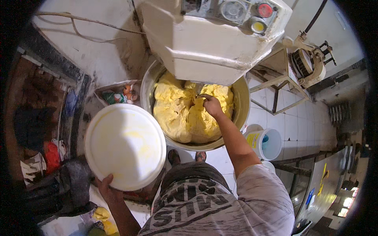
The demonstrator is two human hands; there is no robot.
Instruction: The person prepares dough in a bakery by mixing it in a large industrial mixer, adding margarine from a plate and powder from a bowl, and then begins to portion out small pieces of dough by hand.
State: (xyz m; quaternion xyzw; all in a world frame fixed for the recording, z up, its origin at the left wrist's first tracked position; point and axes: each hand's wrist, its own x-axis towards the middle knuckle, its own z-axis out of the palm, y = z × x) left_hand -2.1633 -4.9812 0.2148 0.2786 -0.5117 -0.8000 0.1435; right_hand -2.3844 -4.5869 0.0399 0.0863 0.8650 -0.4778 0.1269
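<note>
My left hand [110, 185] grips the edge of a white round lid [125, 145], which is smeared with yellow and held beside a large metal bowl [243, 102]. Yellow dough [173, 118] lies in lumpy masses inside the bowl, under the cream body of a mixer [208, 51]. My right hand [210, 104] reaches into the bowl at the middle of the dough, its fingers curled. What is between those fingertips is too small to make out.
A bin with eggshells [118, 95] stands left of the bowl. At the right are a metal stand with a press [305, 67], white buckets [269, 143] and a steel table [319, 185]. Dark bags [55, 188] lie at the lower left. My feet [175, 155] are below the bowl.
</note>
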